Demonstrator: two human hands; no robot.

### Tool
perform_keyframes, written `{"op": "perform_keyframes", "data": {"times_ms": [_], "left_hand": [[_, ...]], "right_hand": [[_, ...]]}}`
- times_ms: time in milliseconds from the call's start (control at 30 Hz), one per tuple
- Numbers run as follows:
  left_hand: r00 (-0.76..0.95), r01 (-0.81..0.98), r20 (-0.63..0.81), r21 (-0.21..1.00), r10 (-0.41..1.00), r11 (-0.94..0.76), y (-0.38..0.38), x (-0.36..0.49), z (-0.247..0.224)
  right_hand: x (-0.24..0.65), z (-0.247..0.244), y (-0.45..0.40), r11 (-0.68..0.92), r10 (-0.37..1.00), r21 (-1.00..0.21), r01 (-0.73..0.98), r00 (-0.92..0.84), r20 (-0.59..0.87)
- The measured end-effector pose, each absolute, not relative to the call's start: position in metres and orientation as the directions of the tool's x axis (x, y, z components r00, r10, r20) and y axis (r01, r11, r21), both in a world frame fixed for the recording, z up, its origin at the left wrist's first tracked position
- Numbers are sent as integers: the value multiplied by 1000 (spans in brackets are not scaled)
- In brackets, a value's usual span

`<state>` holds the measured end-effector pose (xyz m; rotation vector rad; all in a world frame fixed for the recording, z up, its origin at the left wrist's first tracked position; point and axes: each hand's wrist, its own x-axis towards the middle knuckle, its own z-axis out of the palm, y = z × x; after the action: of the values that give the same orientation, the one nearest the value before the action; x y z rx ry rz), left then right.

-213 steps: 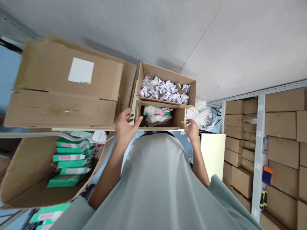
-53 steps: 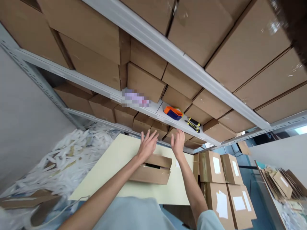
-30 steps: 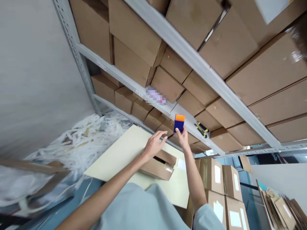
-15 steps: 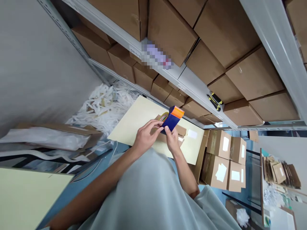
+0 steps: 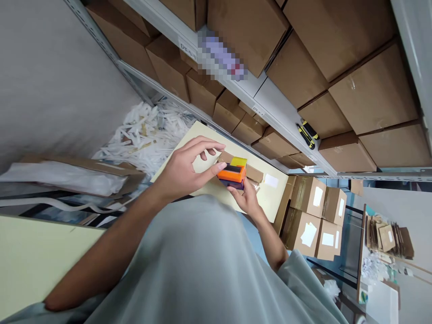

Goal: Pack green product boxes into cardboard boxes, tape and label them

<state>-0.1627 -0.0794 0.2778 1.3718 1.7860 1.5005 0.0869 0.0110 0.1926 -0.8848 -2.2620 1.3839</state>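
Note:
A small dark-blue and orange box (image 5: 233, 175) with a yellow part (image 5: 239, 162) at its far side is in front of me. My right hand (image 5: 249, 196) is closed around its right end and underside. On the other side, my left hand (image 5: 192, 165) is open, fingers spread and curved. Its thumb tip meets or nearly meets the near left corner of the box; I cannot tell which. Beyond the hands, a brown cardboard piece (image 5: 255, 173) lies on the pale yellow board (image 5: 197, 141), partly hidden by the box.
Shelves of cardboard boxes (image 5: 374, 105) rise ahead, with yellow-black cutters (image 5: 306, 135) on a shelf edge. Shredded white paper (image 5: 145, 130) heaps at the left. Labelled cartons (image 5: 305, 220) are stacked at the right. A second pale board (image 5: 43, 261) is at lower left.
My left hand has let go of the box and opened, moving left. The box has been turned in my right hand, so its orange side now faces up. The view has shifted slightly.

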Motion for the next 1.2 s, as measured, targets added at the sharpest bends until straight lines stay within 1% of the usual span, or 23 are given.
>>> {"op": "perform_keyframes", "data": {"times_ms": [100, 167, 233, 367, 467, 567, 667, 767, 867, 933, 1000, 1067, 1100, 1200], "left_hand": [[-311, 427, 249, 899, 917, -99, -74, -169, 295], [-262, 393, 220, 914, 940, -104, -72, -169, 298], [-248, 328, 169, 941, 954, -82, -70, -167, 293], [-288, 223, 101, 974, 952, -36, -72, -161, 274], [-284, 263, 116, 964, 952, -40, -76, -153, 265], [-268, 328, 133, 944, 954, -39, -80, -144, 261], [-254, 362, 151, 931, 955, -51, -83, -137, 259], [-329, 380, 167, 925, 929, -32, -89, -137, 255], [-482, 368, 119, 927, 868, 77, -94, -144, 241], [-547, 235, -7, 958, 837, 162, -93, -147, 220], [-546, -14, -201, 973, 813, 231, -87, -145, 191], [-506, -249, -364, 930, 782, 272, -79, -141, 159], [-490, -331, -420, 900, 764, 282, -75, -138, 145], [-470, -468, -523, 831, 711, 301, -65, -133, 114]], "right_hand": [[95, 197, 18, 442, 607, -829, 342, -795, -4], [98, 203, 22, 474, 595, -807, 351, -804, 0], [100, 211, 25, 458, 607, -809, 369, -794, -19], [104, 220, 30, 384, 635, -832, 401, -768, -76], [107, 220, 32, 363, 633, -833, 418, -766, -109], [111, 218, 32, 368, 605, -832, 416, -786, -125], [122, 219, 34, 373, 567, -815, 444, -804, -178], [140, 224, 39, 378, 551, -773, 510, -795, -254], [159, 234, 52, 374, 545, -714, 592, -763, -347], [166, 243, 66, 338, 503, -686, 644, -740, -447], [167, 250, 83, 266, 428, -676, 687, -713, -556], [161, 253, 103, 183, 338, -678, 712, -693, -636], [157, 253, 112, 145, 292, -681, 718, -689, -664], [141, 244, 136, 58, 162, -682, 729, -681, -714]]}}
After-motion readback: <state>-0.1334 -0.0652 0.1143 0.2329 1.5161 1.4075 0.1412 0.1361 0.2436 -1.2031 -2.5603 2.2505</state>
